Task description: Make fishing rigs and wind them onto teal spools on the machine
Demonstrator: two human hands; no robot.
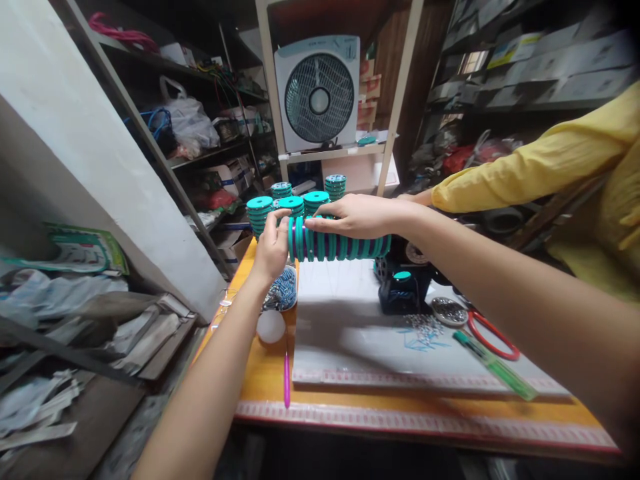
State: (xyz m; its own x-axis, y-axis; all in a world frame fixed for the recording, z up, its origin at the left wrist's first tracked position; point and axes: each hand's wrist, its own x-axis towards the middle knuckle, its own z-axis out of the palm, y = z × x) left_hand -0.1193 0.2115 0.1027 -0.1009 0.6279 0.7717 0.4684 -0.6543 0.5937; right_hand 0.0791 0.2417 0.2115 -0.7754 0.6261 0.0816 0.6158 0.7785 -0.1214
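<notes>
A long row of teal discs (336, 248), with purple showing between them, lies sideways in the air above the table. My left hand (273, 248) grips its left end, thumb and fingers closed around the edge. Across its top rests my right hand (357, 217), fingers bent over the discs and holding the row from above. Behind my hands stand several upright stacks of similar teal discs (260, 202), some partly hidden by my fingers. Below, a single teal disc (402, 275) sits on a black machine part (405, 293).
On the table are a white board (340, 347), blue-silver small parts (284, 288), a purple-handled tool (287, 380), a green cutter (495, 367), a red ring (493, 337) and a dish of small metal parts (449, 311). A fan (320, 100) stands behind. A co-worker's yellow sleeve (530, 157) reaches in from the right.
</notes>
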